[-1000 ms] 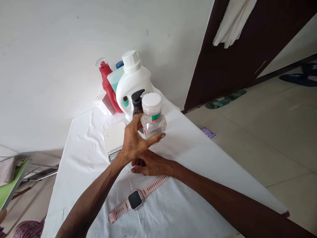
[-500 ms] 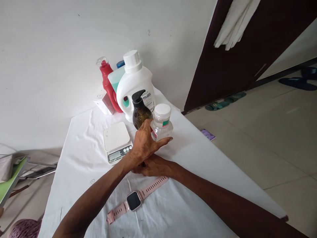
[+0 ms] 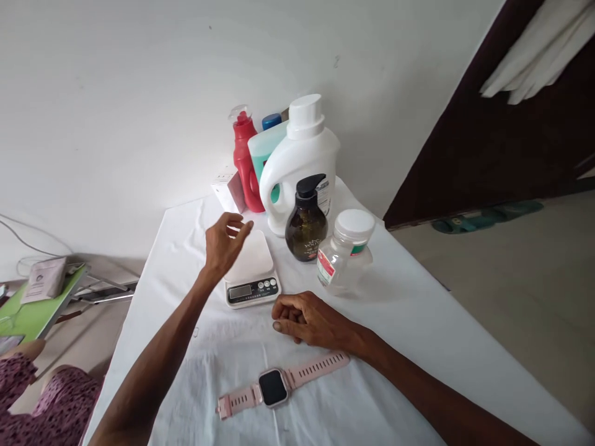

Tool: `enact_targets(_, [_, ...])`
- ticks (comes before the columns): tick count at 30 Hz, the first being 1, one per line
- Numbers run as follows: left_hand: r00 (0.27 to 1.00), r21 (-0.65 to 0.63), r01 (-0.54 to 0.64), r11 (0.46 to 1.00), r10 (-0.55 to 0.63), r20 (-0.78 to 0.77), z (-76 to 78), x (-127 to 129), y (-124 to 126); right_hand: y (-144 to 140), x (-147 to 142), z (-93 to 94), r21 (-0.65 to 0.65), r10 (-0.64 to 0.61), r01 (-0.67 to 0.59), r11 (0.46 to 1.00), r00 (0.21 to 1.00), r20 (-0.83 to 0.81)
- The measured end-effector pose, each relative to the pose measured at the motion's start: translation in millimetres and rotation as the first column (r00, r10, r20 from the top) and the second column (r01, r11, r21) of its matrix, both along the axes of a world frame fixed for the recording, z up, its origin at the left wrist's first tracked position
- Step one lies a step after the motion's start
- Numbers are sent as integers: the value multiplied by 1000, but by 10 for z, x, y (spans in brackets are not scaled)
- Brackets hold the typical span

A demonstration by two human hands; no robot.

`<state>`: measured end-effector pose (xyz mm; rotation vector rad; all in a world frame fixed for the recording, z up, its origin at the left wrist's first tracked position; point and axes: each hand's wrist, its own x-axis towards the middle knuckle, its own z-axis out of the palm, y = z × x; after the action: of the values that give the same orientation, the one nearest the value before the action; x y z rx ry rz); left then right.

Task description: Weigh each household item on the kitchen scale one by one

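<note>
Scale [image 3: 252, 269] sits on the white-clothed worktop [image 3: 409, 322], display side toward the person, long axis running away from them. Left hand [image 3: 226, 241] hovers over the scale's near-left corner, fingers loosely curled, holding nothing, not touching the platform. Right hand [image 3: 310, 319] rests closed on the cloth just right of the scale's front. Clear jar [image 3: 344, 253] stands right of the scale, dark pump bottle [image 3: 305, 222] behind-right. Left hand is nearer.

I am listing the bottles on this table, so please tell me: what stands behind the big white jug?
Behind the white jug stand a teal bottle with a blue cap and a red bottle. The jug covers their right parts, so anything further behind it cannot be seen.
</note>
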<state>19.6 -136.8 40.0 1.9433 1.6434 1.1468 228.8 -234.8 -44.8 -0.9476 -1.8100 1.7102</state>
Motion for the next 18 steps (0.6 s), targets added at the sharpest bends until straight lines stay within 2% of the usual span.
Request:
enact_targets(2, [994,-29,-112,993,112,5,-40,-186,388,8,-7,-15,-10,-4,4,1000,1000,6])
enact_targets(5, [962,12,-272,962,272,5,-110,-311,939,15,-11,-33,-45,-3,3,999,1000,10])
enact_targets(9, [950,9,-312,950,311,33,-204,-267,1491,22,-4,-36,-68,-19,21,997,999,29])
enact_targets(14, [914,-96,-385,918,394,95,-361,-205,1845,42,12,-60,-61,-18,19,998,1000,13])
enact_targets(18, [874,-37,-461,887,461,155,-434,-369,1896,50,17,-76,-78,-26,27,997,1000,10])
